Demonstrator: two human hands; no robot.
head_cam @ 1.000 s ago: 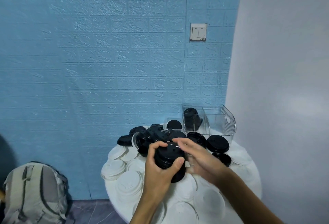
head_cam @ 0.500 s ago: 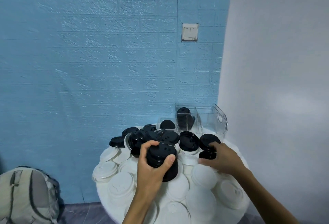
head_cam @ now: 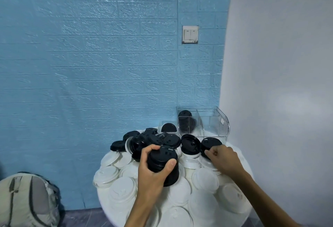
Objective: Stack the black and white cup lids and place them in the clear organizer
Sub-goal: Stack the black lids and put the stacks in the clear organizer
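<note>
My left hand is shut on a stack of black lids, held over the middle of the round white table. To the right, my right hand pinches the near rim of a single black lid lying on white lids. More loose black lids are heaped behind the stack, and white lids cover the table's front. The clear organizer stands at the back right with a stack of black lids in its left compartment; its right compartment looks empty.
A low clear tray holding one black lid sits left of the organizer. The table is against a blue brick-pattern wall with a light switch. A grey wall is close on the right. A grey backpack lies on the floor at left.
My right hand left the stack and moved right to the single black lid, closing its fingers on the rim. My left hand kept holding the stack.
</note>
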